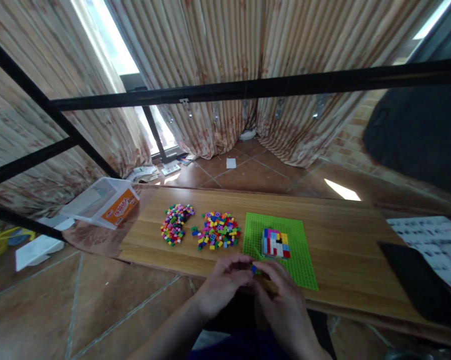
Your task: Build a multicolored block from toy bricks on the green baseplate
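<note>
My left hand [223,284] and my right hand [281,299] meet at the near edge of the table, fingertips closed together around a small blue toy brick [254,269]. A bit of green or yellow shows beside it, too small to make out. Just beyond my fingers lies a green baseplate [302,252]. On it stands a low block built of red, white, blue, yellow and pink bricks [276,244], with a dark gap in its top. To the left, loose mixed bricks [218,231] form one pile, and smaller bricks [173,225] form another.
A clear plastic box [105,200] with an orange label stands at the table's left end. At the right end lie a black flat item [420,280] and a printed sheet [431,245]. A black metal bar [225,91] crosses above the table's far side, before curtains [210,45].
</note>
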A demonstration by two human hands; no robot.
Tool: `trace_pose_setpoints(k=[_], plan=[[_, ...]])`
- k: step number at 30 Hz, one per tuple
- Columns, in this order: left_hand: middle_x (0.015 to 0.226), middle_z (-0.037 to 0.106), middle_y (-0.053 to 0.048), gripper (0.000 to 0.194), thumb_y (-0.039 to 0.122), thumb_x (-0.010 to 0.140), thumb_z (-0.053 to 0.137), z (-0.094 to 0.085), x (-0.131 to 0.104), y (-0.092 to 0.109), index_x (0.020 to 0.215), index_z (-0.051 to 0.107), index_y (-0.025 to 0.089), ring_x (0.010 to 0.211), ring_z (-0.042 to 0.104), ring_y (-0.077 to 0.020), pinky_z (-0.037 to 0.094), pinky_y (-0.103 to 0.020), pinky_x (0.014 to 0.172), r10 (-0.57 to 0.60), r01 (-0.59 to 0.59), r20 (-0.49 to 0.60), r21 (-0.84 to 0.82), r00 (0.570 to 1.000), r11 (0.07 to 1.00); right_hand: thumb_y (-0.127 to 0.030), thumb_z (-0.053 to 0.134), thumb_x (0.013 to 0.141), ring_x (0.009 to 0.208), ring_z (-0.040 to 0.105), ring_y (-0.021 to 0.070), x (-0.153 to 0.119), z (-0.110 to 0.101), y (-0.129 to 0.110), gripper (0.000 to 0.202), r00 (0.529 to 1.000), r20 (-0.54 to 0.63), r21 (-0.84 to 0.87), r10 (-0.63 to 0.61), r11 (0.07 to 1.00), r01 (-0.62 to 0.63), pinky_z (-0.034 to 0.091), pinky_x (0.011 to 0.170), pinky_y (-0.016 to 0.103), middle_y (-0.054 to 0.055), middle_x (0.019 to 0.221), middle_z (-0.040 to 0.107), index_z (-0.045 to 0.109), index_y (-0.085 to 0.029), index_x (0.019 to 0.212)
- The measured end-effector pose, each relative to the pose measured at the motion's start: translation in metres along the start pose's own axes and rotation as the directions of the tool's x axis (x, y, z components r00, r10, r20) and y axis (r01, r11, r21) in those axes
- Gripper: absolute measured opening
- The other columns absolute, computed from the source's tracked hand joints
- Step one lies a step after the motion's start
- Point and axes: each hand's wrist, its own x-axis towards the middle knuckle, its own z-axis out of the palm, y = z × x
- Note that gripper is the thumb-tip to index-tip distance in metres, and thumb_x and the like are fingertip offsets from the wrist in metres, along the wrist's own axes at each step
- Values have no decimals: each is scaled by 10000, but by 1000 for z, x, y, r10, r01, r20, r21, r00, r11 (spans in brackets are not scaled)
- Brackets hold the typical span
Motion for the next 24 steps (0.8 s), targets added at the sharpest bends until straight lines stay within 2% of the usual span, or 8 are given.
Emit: trace_pose_setpoints(k=[3,6,10,12,14,17,20,24], plan=[[829,668,-21,273,270,697,716,7,7,-10,943,684,157,747,587,-137,457,-261,726,26,-27,17,68,1000,997,-348,608,837,934,653,206,-6,-11,13,249,989,-17,88,149,985,-147,550,808,356,64,1045,684,680,-254,1057],[785,648,-9,219,268,746,666,10,21,-16,934,680,155,711,561,-122,438,-236,681,168,-153,-31,276,985,949,-412,644,799,887,667,201,-6,-24,33,327,930,-78,268,360,906,-328,554,776,338,64,999,705,677,-234,1071],[795,649,-11,157,207,795,583,11,52,-8,917,668,157,682,558,-122,448,-236,658,361,-308,13,551,933,776,-491,692,724,720,680,192,7,-45,67,441,809,-136,543,572,726,-422,567,703,350,66,870,728,675,-188,1043],[871,669,-23,170,168,800,559,14,70,0,932,666,166,756,593,-136,474,-253,739,444,-361,42,653,895,666,-488,697,723,722,686,193,17,-53,79,446,794,-134,562,594,705,-433,568,725,365,73,889,736,677,-183,1048],[928,687,-29,177,168,815,550,19,88,6,943,671,178,840,618,-153,484,-273,819,476,-378,78,726,876,575,-480,679,746,751,692,199,29,-60,86,424,819,-151,491,554,761,-424,565,751,380,80,922,741,686,-188,1052],[950,706,-31,191,184,841,528,28,115,9,951,683,186,907,634,-167,488,-275,856,431,-379,149,768,890,516,-472,632,787,842,693,224,49,-66,90,360,890,-191,271,414,894,-357,547,800,399,84,965,743,711,-205,1015],[951,715,-36,228,187,860,487,34,134,4,953,694,172,904,639,-165,489,-256,825,379,-375,187,769,906,518,-452,599,811,909,682,232,67,-68,91,306,939,-155,95,306,951,-294,521,846,397,73,997,740,726,-225,974],[810,696,-17,256,212,870,453,34,148,-7,847,703,160,772,617,-147,474,-224,693,311,-374,232,745,922,552,-425,573,819,836,673,208,85,-65,95,279,971,-62,-6,232,972,-233,511,826,377,54,957,736,728,-227,939]])
